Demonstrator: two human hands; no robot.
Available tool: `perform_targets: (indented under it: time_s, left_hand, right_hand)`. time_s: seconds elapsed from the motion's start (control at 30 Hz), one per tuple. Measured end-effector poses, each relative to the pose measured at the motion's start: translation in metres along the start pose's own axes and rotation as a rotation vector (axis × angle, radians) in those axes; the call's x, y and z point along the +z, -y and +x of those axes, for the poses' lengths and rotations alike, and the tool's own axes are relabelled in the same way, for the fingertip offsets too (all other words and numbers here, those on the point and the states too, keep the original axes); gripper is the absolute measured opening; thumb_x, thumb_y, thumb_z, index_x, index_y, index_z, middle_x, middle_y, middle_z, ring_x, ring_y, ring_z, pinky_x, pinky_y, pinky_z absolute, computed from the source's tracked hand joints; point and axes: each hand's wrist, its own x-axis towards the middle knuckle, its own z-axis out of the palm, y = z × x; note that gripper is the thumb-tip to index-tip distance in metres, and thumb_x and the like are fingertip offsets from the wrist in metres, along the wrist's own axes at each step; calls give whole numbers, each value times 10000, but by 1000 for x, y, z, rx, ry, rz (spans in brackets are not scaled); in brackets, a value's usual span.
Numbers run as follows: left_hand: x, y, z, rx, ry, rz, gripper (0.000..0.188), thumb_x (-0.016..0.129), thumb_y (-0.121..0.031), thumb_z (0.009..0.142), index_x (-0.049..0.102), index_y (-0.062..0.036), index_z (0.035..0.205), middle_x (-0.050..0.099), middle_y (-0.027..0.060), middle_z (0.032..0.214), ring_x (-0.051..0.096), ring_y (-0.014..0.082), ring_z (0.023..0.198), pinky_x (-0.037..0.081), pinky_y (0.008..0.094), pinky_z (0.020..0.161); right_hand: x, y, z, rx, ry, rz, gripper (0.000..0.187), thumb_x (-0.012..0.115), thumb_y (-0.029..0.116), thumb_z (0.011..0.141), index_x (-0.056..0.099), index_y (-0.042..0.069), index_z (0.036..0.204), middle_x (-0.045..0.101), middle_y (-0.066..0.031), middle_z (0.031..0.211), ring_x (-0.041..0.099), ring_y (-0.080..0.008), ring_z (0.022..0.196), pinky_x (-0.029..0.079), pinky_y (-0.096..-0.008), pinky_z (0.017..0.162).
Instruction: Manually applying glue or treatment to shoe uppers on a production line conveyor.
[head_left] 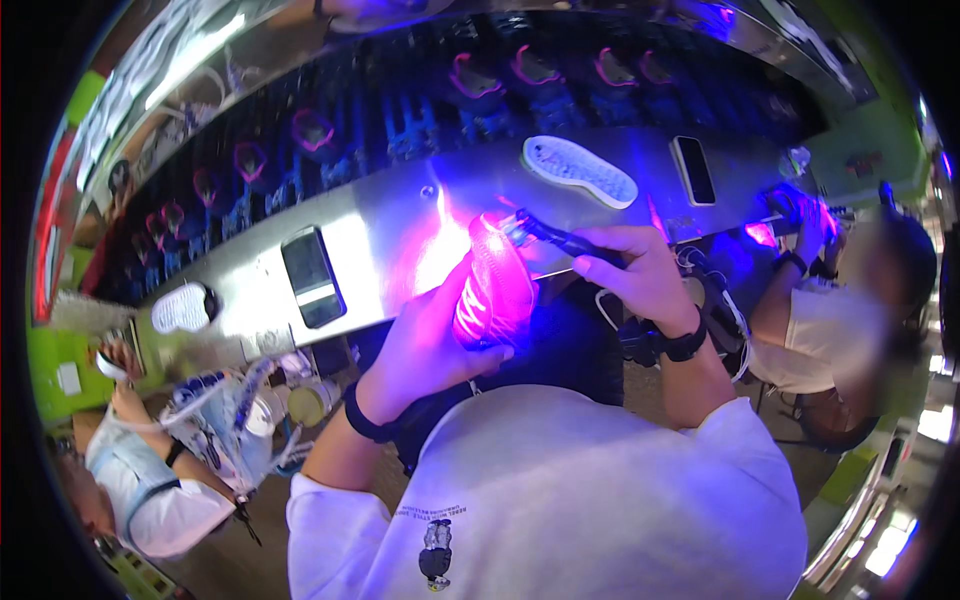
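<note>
1. One white shirt (590, 490), worn by the person at work, fills the lower middle, with a small dark printed figure on its front.
2. The left hand (425, 340), a black band (366, 414) at its wrist, is closed around the lower part of a shoe (497, 285). The shoe is held upright in front of the chest, at the bench's near edge; light turns it vivid pink, and pale laces show on its left side.
3. The right hand (635, 270), a dark watch-like band (684, 346) at its wrist, grips the handle of a brush (560, 240). The bristles are at the shoe's upper end; whether they touch, glare makes it hard to tell.
4. Beyond lies a shiny metal bench (385, 260). A phone (313, 279) rests left of the shoe. A white sole (580, 172) lies farther back, right of centre, with a second phone (694, 172) to its right. Another sole (182, 307) sits at the far left.
5. Co-workers sit on both sides: one at the left (165, 510), one at the right (835, 330).
6. Farthest back, a row of dark shoes with pink-edged openings (537, 67) lines a dark rack.
</note>
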Motion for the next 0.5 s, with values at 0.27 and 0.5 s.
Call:
perform_targets:
  time_s: [0.27,0.5]
  left_hand:
    - [20,-4,0,-47,129,-268,855,899,-229,750,456,-15,1449,692,102,1233,679,211,1121,527,368,983]
    - [30,1,2,-337,121,-535,787,881,-269,807,471,66,1389,683,111,1207,671,177,1092,528,329,972]
  right_hand:
    - [-19,-28,-26,-134,30,20,335,775,110,885,723,1,1198,763,-65,986,672,-108,872,527,-266,801]
    - [-14,-54,-47,-181,-79,-133,321,786,93,853,739,3,1157,761,-136,1047,706,-194,934,530,-313,885]
